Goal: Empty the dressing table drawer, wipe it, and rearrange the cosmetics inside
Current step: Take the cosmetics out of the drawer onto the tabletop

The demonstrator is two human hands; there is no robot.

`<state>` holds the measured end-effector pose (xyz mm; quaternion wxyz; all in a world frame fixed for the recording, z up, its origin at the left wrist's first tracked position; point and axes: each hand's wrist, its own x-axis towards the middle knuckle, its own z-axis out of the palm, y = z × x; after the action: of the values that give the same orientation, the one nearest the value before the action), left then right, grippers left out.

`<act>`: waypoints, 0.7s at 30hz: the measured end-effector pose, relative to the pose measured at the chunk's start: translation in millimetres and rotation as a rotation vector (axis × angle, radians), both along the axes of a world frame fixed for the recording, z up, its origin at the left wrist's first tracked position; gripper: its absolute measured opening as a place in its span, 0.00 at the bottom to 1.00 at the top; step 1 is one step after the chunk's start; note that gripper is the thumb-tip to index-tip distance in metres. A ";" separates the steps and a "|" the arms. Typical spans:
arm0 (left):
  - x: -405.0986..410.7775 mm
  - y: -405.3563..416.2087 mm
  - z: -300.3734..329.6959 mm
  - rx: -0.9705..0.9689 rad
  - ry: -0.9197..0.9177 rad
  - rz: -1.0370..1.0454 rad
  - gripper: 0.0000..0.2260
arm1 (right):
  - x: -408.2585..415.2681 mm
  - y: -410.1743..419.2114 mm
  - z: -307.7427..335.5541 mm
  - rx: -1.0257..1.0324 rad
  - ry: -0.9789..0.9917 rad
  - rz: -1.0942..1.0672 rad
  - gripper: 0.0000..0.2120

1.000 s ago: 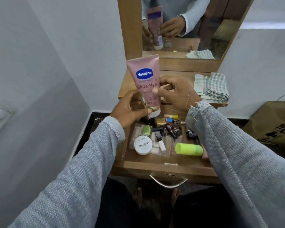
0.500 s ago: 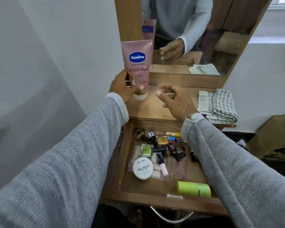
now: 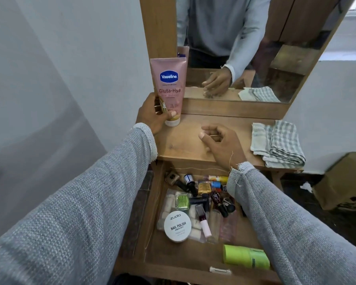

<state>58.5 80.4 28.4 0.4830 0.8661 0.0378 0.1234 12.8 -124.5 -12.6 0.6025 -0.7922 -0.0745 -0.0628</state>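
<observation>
My left hand (image 3: 152,115) grips a pink Vaseline lotion tube (image 3: 170,87), which stands cap-down at the back left corner of the dressing table top (image 3: 185,145), against the mirror frame. My right hand (image 3: 220,144) hovers over the middle of the table top, fingers loosely curled, holding nothing. Below, the wooden drawer (image 3: 173,258) is pulled out. It holds a white round nail polish wipes tub (image 3: 177,226), a lime green tube (image 3: 246,256), several nail polish bottles (image 3: 201,194) and a clear pouch.
A folded grey checked cloth (image 3: 277,144) lies on the right side of the table top. The mirror (image 3: 245,48) rises behind. A white wall is close on the left. A cardboard box (image 3: 343,182) sits on the floor at the right.
My left hand carried the lotion tube up and back from above the drawer and set it on the table top's back left corner. My right hand let go of the tube.
</observation>
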 end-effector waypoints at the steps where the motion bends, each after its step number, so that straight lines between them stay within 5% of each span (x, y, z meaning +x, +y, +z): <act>1: 1.2 -0.1 -0.4 0.000 0.003 0.004 0.26 | -0.4 -0.2 -0.9 -0.012 -0.002 0.003 0.10; 12: -11.1 -4.2 -9.5 -0.061 0.063 0.104 0.27 | -4.1 0.9 -1.3 -0.034 0.013 -0.023 0.10; 16: -34.3 -10.9 -1.5 -0.069 -0.005 0.176 0.26 | -16.2 -0.6 6.4 0.009 0.041 -0.001 0.07; 21: -82.6 -36.8 -2.7 -0.067 -0.156 0.031 0.20 | -58.0 -21.5 12.5 -0.074 0.015 0.141 0.04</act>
<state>-24.0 43.6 25.7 0.5110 0.8366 0.0178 0.1967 -45.2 -146.0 -0.1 0.5764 -0.8071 -0.1277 -0.0115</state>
